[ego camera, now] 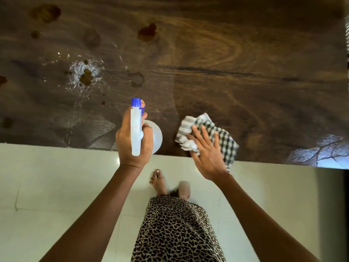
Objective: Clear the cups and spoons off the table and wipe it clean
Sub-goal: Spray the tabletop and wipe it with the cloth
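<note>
dark brown wood-grain table (245,53), white spray bottle (136,133) blue nozzle, green-white checked cloth (222,140)

Arms extended, left grip (125,143) curled round a spray bottle (136,129), right grip (207,154) flat with straight fingers.

Dark, glossy wood-grain table (236,59), spotted with brown stains (147,32). Translucent spray bottle (136,129), blue nozzle forward, clasped in left hand (124,144); foamy wet splash (84,74) ahead-left of that grip. Checked cloth (224,140), crumpled under right hand (207,156), overhanging the near edge.
</note>
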### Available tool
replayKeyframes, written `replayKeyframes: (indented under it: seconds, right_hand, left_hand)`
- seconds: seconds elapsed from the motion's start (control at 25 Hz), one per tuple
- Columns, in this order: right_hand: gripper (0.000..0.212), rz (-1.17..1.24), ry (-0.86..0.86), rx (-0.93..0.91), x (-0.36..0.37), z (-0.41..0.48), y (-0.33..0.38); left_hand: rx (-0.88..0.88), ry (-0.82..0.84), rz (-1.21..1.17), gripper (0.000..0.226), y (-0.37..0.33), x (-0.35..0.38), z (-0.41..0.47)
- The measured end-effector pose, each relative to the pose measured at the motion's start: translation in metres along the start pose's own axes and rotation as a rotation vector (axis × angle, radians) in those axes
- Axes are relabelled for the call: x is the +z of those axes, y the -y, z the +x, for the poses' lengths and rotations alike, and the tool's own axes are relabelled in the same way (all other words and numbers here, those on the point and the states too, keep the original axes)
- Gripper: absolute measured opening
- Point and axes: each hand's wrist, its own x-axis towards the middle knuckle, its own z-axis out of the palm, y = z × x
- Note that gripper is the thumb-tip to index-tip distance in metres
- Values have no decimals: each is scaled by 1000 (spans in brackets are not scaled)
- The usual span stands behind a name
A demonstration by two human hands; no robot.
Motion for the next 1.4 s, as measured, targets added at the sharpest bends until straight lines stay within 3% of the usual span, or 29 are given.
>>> replayKeyframes:
  seconds: [0.12,0.28,0.4,0.56,0.72,0.84,1.0,1.2,1.4]
  right_hand:
    - [61,-230,55,-133,7,21,28]
    - [62,-310,58,-355,11,-18,-14]
    - [53,-211,23,-204,0,-18,-47]
    - [57,-151,-6,101,-16,55,-19]
    - [64,-324,25,-156,5,34,11]
    - [64,-303,69,-286,15,2,11]
    - [60,-236,18,-138,-7,55,8]
    - [56,-177,2,82,-57,196,-17]
    - [56,-141,15,146,-97,289,-36]
  left_hand:
    - [2,29,-35,46,0,1,-3]
    - [-13,56,-49,49,-3,-2,-6]
    - [-2,47,-9,47,0,0,-2]
    - [-12,33,-46,41,-3,3,0]
    - [-31,45,-126,39,-7,1,7]
    - [-47,38,-193,42,-9,2,30]
    - [13,5,-223,39,-14,13,70]
    - [23,-40,-251,44,-9,37,128]
    - [23,-69,-304,43,-9,62,182]
